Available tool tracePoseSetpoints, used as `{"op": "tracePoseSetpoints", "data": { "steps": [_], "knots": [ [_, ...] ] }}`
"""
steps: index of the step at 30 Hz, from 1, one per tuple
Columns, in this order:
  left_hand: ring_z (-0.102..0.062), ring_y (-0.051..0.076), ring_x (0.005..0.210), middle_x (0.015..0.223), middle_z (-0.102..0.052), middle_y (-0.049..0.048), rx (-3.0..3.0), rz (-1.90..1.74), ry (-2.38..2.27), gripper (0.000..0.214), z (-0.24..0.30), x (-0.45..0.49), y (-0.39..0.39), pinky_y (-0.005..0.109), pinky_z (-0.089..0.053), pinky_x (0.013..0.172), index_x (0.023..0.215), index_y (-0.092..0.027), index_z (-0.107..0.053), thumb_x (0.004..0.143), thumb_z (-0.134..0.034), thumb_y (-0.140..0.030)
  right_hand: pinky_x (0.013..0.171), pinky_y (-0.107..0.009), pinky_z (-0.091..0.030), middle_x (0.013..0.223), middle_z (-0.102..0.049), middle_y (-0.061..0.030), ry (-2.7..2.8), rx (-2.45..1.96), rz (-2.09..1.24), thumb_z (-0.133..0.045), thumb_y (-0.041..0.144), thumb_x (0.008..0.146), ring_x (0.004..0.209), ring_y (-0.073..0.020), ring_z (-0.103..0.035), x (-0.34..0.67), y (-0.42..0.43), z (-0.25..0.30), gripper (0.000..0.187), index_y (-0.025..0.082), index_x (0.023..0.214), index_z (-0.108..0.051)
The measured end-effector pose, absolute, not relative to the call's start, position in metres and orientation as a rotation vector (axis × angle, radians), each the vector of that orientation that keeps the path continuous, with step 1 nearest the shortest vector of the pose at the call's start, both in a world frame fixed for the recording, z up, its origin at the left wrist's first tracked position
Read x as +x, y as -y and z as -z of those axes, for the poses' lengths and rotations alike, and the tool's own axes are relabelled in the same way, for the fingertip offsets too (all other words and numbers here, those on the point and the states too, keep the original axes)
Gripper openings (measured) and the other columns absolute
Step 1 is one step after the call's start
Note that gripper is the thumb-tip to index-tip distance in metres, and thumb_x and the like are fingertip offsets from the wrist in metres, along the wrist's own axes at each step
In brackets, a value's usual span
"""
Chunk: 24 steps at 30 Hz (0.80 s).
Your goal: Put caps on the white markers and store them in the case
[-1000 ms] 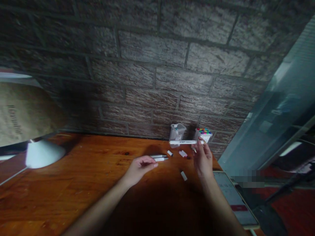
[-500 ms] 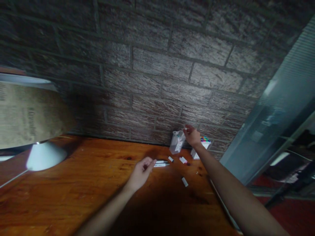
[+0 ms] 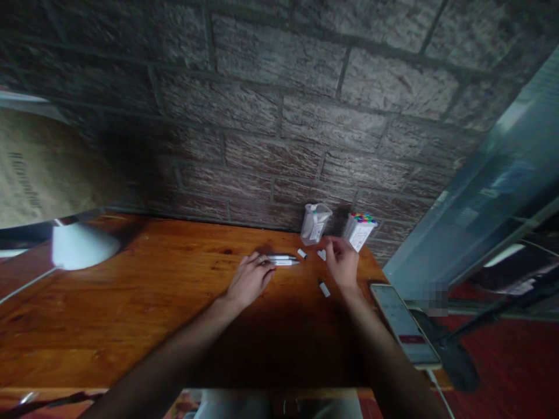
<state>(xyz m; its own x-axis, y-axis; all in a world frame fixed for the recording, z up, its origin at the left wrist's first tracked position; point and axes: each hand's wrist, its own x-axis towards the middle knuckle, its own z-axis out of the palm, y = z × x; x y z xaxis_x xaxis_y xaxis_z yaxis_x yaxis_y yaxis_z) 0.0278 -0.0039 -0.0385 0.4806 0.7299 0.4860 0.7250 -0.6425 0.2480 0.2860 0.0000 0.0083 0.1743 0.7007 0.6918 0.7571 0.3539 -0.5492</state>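
My left hand (image 3: 250,277) rests on the wooden table (image 3: 144,302), fingers stretched out, its tips touching two white marker pens (image 3: 283,259) that lie side by side. My right hand (image 3: 341,262) hovers low over the table near a loose white cap (image 3: 322,255), fingers curled; what it holds, if anything, is hidden. Another cap (image 3: 301,253) lies by the pens and a third cap (image 3: 324,289) lies nearer me. By the brick wall stand a clear plastic marker case (image 3: 314,223) and a white box of coloured markers (image 3: 360,228).
A white lamp base (image 3: 78,245) and a brown paper-like shade (image 3: 39,169) are at the left. A phone (image 3: 404,329) lies at the table's right edge with a cable. A glass panel (image 3: 484,192) rises on the right.
My right hand held a white marker, reached up to the clear case, and has now come back down to the table near the caps. My left hand slid forward onto the two pens.
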Motion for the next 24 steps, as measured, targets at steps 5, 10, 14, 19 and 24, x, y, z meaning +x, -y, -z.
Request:
{"op": "tracePoseSetpoints", "data": {
  "steps": [5, 10, 14, 19, 24],
  "knots": [
    [-0.053, 0.025, 0.103, 0.110, -0.067, 0.0105, 2.797, -0.894, -1.386, 0.027, 0.037, 0.034, 0.002, 0.039, -0.038, 0.086, 0.105, -0.020, -0.069, 0.096, -0.045, -0.028, 0.068, -0.028, -0.044, 0.084, -0.070, -0.0094, 1.496, -1.418, -0.037, -0.045, 0.039, 0.094, 0.072, -0.0189, -0.063, 0.296, 0.004, 0.006, 0.037, 0.014, 0.093, -0.072],
    [-0.056, 0.028, 0.106, 0.115, -0.067, 0.0134, 2.887, -0.712, -1.436, 0.030, 0.031, 0.037, -0.002, 0.041, -0.040, 0.088, 0.111, -0.018, -0.067, 0.094, -0.044, -0.027, 0.074, -0.027, -0.043, 0.092, -0.072, -0.0098, 1.622, -1.529, -0.145, -0.043, 0.033, 0.094, 0.082, -0.0197, -0.064, 0.297, 0.000, 0.005, 0.033, 0.017, 0.095, -0.071],
    [-0.062, 0.030, 0.097, 0.096, -0.072, 0.0157, 2.924, -0.403, -1.476, 0.023, 0.006, 0.050, -0.002, 0.042, -0.043, 0.088, 0.093, -0.016, -0.072, 0.088, -0.049, -0.019, 0.069, -0.028, -0.040, 0.084, -0.073, -0.0064, 1.754, -1.604, -0.319, -0.048, 0.031, 0.091, 0.076, -0.0191, -0.064, 0.301, 0.004, 0.002, 0.027, 0.021, 0.088, -0.073],
    [-0.067, 0.029, 0.078, 0.079, -0.072, 0.0147, 2.815, -0.178, -1.577, 0.011, -0.014, 0.075, -0.001, 0.038, -0.045, 0.077, 0.072, -0.018, -0.071, 0.076, -0.061, -0.019, 0.053, -0.024, -0.035, 0.057, -0.067, 0.0001, 1.937, -1.601, -0.640, -0.077, 0.029, 0.065, 0.056, -0.0150, -0.059, 0.317, 0.014, 0.003, 0.013, 0.021, 0.057, -0.071],
    [-0.062, 0.020, 0.064, 0.067, -0.068, 0.0036, 2.375, -0.564, -1.288, 0.013, -0.005, 0.073, -0.005, 0.029, -0.042, 0.065, 0.073, -0.020, -0.071, 0.078, -0.062, -0.028, 0.046, -0.024, -0.035, 0.044, -0.061, 0.0024, 2.003, -1.601, -0.869, -0.078, 0.015, 0.057, 0.043, -0.0123, -0.053, 0.318, 0.017, 0.005, 0.016, 0.020, 0.046, -0.067]
  ]
}}
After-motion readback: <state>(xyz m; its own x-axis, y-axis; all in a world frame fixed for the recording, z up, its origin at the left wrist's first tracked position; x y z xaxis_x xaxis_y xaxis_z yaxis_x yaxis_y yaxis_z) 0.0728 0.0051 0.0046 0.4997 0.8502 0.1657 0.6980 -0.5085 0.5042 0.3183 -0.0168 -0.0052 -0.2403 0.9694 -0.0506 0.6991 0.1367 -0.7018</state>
